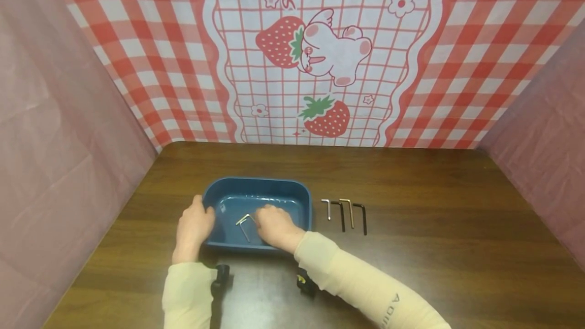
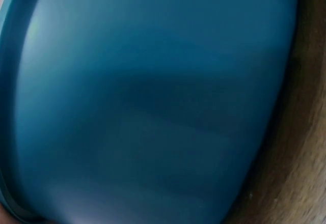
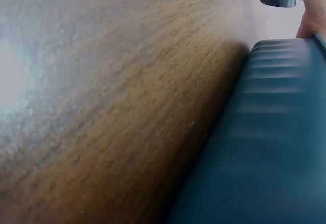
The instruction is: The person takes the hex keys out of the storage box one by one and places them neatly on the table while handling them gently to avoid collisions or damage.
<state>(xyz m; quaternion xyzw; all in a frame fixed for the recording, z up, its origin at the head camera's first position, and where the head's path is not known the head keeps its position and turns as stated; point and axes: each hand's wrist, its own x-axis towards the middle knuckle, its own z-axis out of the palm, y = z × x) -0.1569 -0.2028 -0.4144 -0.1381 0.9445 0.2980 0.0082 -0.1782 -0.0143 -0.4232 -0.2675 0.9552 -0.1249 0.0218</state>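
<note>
A blue rectangular basin [image 1: 262, 182] stands on the wooden table. My left hand [image 1: 194, 222] grips its left rim, the thumb over the edge. My right hand [image 1: 274, 225] reaches into the basin with fingers curled, pinching the end of a light metal hex key [image 1: 250, 217]. Beside it on the basin floor lies a silver hex key [image 1: 245, 231]; the two overlap near their bends. The fingertips are partly hidden. The left wrist view shows only the basin's outer wall [image 2: 153, 107] up close; the right wrist view shows its front side [image 3: 265, 132].
Right of the basin several hex keys lie in a row: a short silver one [image 1: 328, 209], a black one [image 1: 342, 217], a brass-coloured one [image 1: 351, 213] and another black one [image 1: 363, 220]. A checked strawberry cloth [image 1: 329, 65] hangs behind the wooden table [image 1: 434, 207].
</note>
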